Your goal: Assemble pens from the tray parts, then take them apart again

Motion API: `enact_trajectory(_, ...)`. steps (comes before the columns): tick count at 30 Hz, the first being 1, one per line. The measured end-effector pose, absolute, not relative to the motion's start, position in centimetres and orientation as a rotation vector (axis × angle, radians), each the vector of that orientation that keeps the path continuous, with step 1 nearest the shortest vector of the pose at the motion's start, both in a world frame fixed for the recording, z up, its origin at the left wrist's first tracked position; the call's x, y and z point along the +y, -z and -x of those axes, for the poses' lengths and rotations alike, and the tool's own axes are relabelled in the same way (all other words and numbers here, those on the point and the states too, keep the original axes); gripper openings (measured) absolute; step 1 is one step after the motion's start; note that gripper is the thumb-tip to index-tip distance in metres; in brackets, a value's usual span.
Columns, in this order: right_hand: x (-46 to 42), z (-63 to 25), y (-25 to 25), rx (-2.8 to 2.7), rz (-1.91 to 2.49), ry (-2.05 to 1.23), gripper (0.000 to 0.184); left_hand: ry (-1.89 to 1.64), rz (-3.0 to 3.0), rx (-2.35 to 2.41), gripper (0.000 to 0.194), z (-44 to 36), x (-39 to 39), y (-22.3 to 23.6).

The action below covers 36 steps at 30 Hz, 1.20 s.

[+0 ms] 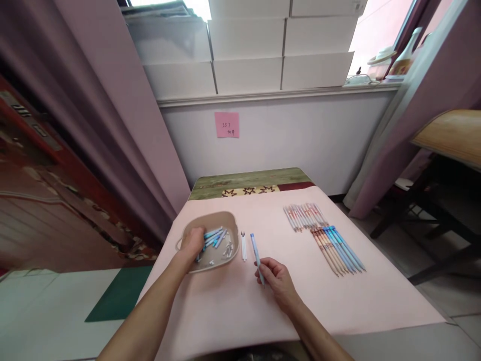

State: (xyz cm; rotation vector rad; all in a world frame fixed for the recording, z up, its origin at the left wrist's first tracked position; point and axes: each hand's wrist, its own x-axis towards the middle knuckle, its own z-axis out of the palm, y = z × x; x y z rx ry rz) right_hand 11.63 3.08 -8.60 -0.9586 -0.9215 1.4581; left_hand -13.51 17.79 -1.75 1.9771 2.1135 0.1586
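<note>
My left hand (192, 241) reaches into a tan tray (233, 250) that holds several blue and white pen parts (216, 236); its fingers curl down among the parts, and whether they grip one is hidden. My right hand (278, 280) pinches the lower end of a light blue pen (256, 249), which lies slanted on the pink table cover (233, 301). Two thin white refills (244, 245) lie side by side between the tray and the pen.
To the right lie rows of finished pens: a pale patterned group (304, 215) and a brown and blue group (338, 249). A pink note (226, 124) hangs on the wall below stacked white boxes (248, 50). A wooden chair (447, 150) stands at the right.
</note>
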Motion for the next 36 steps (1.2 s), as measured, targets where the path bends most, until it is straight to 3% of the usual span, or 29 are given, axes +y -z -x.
enact_trajectory(11, 2.7, -11.7, 8.7, -0.979, 0.968, -1.439, 0.038, -0.611, -1.869, 2.004, 0.015, 11.5, 14.4, -1.1)
enact_trajectory(14, 2.6, -11.8, 8.4, -1.001, 1.003, -1.422, 0.037, -1.065, -1.395, 1.461, 0.029, 9.2, 11.2, -1.5)
enact_trajectory(16, 2.5, -12.3, 7.9, -1.016, 1.050, -1.363, 0.035, -1.160, -1.079, 1.176, 0.040, 7.8, 9.1, -1.6)
enact_trajectory(25, 0.5, -13.7, 3.0, -1.500, 1.342, -0.758, 0.020, -1.220, -0.895, 0.991, 0.035, 5.8, 6.4, -0.6)
enact_trajectory(36, -0.1, -13.1, 3.3, -1.647, 1.344, -0.704, 0.017, -1.164, -1.180, 1.073, 0.032, 7.2, 6.4, -0.7)
